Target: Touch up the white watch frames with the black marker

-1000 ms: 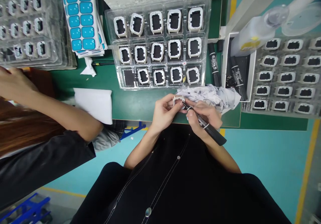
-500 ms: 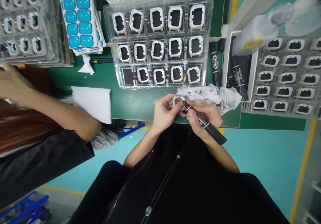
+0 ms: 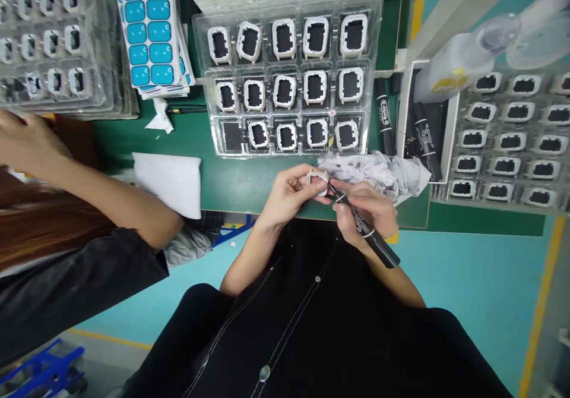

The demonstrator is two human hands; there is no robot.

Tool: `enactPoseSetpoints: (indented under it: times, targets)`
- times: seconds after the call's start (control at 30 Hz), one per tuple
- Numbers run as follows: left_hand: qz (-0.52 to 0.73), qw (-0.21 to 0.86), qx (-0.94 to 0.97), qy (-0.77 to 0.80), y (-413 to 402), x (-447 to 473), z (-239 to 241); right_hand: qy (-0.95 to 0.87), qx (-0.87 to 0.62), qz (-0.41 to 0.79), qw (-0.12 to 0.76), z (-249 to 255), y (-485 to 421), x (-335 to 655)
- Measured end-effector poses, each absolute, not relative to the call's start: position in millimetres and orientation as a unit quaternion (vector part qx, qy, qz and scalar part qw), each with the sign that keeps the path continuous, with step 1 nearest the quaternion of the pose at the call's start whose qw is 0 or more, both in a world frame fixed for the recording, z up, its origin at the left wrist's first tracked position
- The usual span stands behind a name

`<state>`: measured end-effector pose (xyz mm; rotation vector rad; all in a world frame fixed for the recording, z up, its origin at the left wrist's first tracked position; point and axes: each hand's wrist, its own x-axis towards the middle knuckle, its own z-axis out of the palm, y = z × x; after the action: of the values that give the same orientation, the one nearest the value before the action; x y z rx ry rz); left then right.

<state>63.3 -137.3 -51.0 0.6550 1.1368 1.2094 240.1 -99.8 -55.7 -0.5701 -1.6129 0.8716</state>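
Near the table's front edge, my left hand [image 3: 289, 195] grips a small white watch-case frame [image 3: 314, 176] between thumb and fingers. My right hand [image 3: 367, 211] is closed round a black marker pen [image 3: 366, 227], its thick end slanting down to the right. The marker's tip is at the right side of the frame; whether it touches cannot be made out. Beyond my hands lies a clear plastic tray [image 3: 294, 113] with rows of similar white frames, and its near-left pocket holds none. A crumpled white cloth [image 3: 374, 169] lies just behind my right hand.
Another marker [image 3: 383, 116] lies right of the tray. A white box [image 3: 406, 113] holds a marker and a plastic bottle [image 3: 458, 65]. More filled trays [image 3: 449, 201] stand right. At left are blue-label sheets [image 3: 149, 29], a white pad [image 3: 171, 178] and a co-worker's arm [image 3: 116, 193].
The marker has tilted a little steeper, its thick end lower. My left hand and the frame have turned slightly. The whole view has shifted a little.
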Motion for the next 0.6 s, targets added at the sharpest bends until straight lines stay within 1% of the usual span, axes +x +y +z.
enactPoseSetpoints:
  times: [0.13,0.4,0.47,0.5,0.57,0.6]
  targets:
    - [0.534,0.635,0.288,0.478,-139.2,61.3,-55.3,-0.697,-0.259,0.355,0.566,-54.9,-100.7,242.7]
    - [0.579,0.599,0.308,0.46,-141.5,69.2,-46.9,-0.666,-0.314,0.297,0.608,-67.9,-98.5,248.5]
    - [0.59,0.551,0.326,0.491,-141.6,62.5,-42.3,-0.653,-0.31,0.251,0.644,-70.9,-94.9,248.2]
    - [0.593,0.509,0.339,0.524,-141.6,56.5,-40.2,-0.647,-0.31,0.224,0.66,-70.9,-93.1,248.2]
    - [0.597,0.383,0.367,0.602,-141.2,40.1,-36.9,-0.632,-0.329,0.178,0.678,-68.1,-89.7,249.8]
    - [0.594,0.309,0.38,0.638,-140.7,30.3,-36.0,-0.633,-0.349,0.171,0.67,-65.6,-87.9,251.6]
